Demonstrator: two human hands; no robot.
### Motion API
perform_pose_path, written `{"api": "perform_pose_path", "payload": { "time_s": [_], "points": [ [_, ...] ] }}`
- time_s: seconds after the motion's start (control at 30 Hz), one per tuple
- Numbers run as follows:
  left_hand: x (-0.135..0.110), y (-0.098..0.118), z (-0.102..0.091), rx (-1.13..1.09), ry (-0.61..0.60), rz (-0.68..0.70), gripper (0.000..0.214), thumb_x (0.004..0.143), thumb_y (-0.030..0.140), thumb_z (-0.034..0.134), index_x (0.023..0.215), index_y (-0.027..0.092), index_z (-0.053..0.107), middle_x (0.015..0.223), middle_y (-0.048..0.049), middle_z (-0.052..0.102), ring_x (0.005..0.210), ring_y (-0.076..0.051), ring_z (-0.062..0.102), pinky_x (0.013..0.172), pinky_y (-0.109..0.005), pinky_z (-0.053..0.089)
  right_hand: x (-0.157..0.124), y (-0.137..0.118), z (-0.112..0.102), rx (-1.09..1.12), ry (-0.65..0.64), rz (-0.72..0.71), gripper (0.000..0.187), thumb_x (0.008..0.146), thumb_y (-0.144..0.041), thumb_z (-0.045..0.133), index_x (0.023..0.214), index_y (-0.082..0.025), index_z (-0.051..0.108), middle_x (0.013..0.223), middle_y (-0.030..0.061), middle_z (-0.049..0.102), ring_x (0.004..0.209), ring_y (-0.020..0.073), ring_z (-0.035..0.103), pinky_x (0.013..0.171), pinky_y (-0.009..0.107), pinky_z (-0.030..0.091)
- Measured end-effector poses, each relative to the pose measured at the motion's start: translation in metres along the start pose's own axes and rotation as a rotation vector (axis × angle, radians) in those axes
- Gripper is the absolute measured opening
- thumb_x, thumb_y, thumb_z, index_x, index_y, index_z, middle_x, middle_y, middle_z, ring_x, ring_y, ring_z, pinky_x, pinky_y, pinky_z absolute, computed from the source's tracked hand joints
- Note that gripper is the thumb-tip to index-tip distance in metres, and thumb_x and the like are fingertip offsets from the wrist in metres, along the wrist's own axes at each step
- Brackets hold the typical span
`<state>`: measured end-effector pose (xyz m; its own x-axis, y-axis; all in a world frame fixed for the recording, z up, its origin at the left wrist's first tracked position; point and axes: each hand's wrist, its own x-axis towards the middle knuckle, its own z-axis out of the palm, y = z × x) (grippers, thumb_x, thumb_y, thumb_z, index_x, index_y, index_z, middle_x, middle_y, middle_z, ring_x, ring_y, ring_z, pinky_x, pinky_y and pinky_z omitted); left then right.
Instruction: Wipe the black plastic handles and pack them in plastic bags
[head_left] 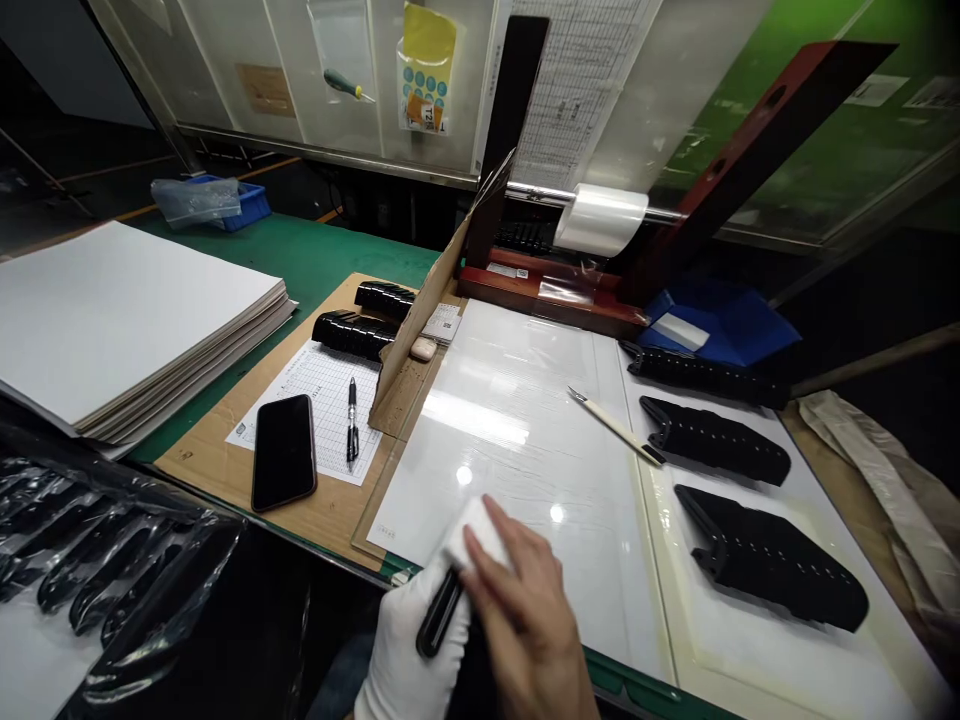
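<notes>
Factory assembly workstation, with a green-matted bench (300, 260), a posted grid chart (577, 90) and a mounted film roll (601, 219)

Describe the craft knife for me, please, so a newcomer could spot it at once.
On the green workbench, find the glossy white board. Beside three black moulded pieces on its right, the craft knife lies slanted, pale-handled with a bare blade.
</notes>
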<state>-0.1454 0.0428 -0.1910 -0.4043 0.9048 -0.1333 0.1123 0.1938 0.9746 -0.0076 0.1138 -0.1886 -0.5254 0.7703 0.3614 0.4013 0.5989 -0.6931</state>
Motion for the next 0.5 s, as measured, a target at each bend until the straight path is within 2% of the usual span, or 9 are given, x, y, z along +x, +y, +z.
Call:
{"api": "perform_pose_path", "payload": {
  "time_s": [0.07,0.17,0.2,0.27,0.33,0.4,0.47,0.5],
  "points": [
    [0.000,0.000,-0.001,-0.011,0.049,-0.002,0.037,0.094,0.035,0.061,0.128,0.023,0.070,0.120,-0.0137,0.075,0.108,-0.033,0.072,0.094,-0.036,0.058,-0.003,-0.001,0.001,0.021,-0.015,0.079,0.046,0.100,-0.020,0.053,0.142,-0.038,0.053,0.150,0.0078,0.051,0.133,0.0296,0.050,0.097,0.054,0.055],
    [0.000,0.000,-0.002,-0.080,0.085,0.013,0.035,0.092,0.037,0.064,0.123,0.023,0.073,0.122,-0.0125,0.074,0.115,-0.034,0.069,0.099,-0.036,0.056,0.011,-0.004,0.004,0.128,-0.007,0.076,0.041,0.099,-0.021,0.054,0.136,-0.038,0.060,0.150,0.0074,0.050,0.135,0.0299,0.049,0.101,0.055,0.052],
    [-0.001,0.001,-0.003,-0.092,0.085,0.013,0.035,0.091,0.037,0.065,0.122,0.023,0.073,0.124,-0.0120,0.074,0.117,-0.034,0.068,0.101,-0.036,0.055,0.023,-0.004,0.006,0.196,-0.020,0.111,0.037,0.100,-0.024,0.055,0.134,-0.037,0.063,0.150,0.0074,0.050,0.136,0.0303,0.048,0.104,0.056,0.050],
    [-0.002,0.004,-0.006,-0.092,0.111,-0.019,0.037,0.091,0.039,0.066,0.124,0.023,0.072,0.125,-0.0104,0.074,0.117,-0.032,0.069,0.101,-0.034,0.055,0.056,-0.003,0.007,0.337,-0.067,0.269,0.032,0.099,-0.037,0.058,0.130,-0.033,0.066,0.149,0.0079,0.051,0.138,0.0309,0.046,0.108,0.058,0.046],
    [-0.003,0.009,-0.010,-0.088,0.123,-0.056,0.038,0.091,0.041,0.067,0.124,0.024,0.071,0.122,-0.0084,0.075,0.113,-0.029,0.071,0.101,-0.031,0.056,0.092,0.001,0.002,0.404,-0.076,0.374,0.040,0.093,-0.051,0.065,0.127,-0.029,0.068,0.149,0.0087,0.052,0.140,0.0321,0.044,0.114,0.059,0.039],
    [-0.002,0.013,-0.012,-0.124,0.136,-0.072,0.038,0.090,0.043,0.069,0.122,0.023,0.072,0.117,-0.0068,0.077,0.109,-0.026,0.072,0.098,-0.027,0.056,0.113,0.005,-0.008,0.415,-0.047,0.396,0.047,0.089,-0.057,0.067,0.126,-0.029,0.069,0.152,0.0074,0.048,0.144,0.0333,0.039,0.118,0.061,0.032],
    [0.000,0.015,-0.012,-0.184,0.155,-0.092,0.039,0.087,0.045,0.071,0.118,0.022,0.073,0.115,-0.0057,0.078,0.108,-0.024,0.072,0.096,-0.025,0.056,0.104,0.008,-0.018,0.408,0.023,0.424,0.046,0.090,-0.058,0.065,0.126,-0.031,0.069,0.155,0.0053,0.044,0.146,0.0333,0.035,0.119,0.062,0.029],
    [0.002,0.016,-0.010,-0.217,0.170,-0.105,0.039,0.086,0.046,0.073,0.116,0.022,0.073,0.114,-0.0055,0.078,0.109,-0.024,0.072,0.096,-0.024,0.056,0.087,0.009,-0.021,0.390,0.083,0.445,0.044,0.092,-0.056,0.063,0.127,-0.031,0.068,0.155,0.0052,0.045,0.145,0.0328,0.037,0.118,0.061,0.031]
  ]
}}
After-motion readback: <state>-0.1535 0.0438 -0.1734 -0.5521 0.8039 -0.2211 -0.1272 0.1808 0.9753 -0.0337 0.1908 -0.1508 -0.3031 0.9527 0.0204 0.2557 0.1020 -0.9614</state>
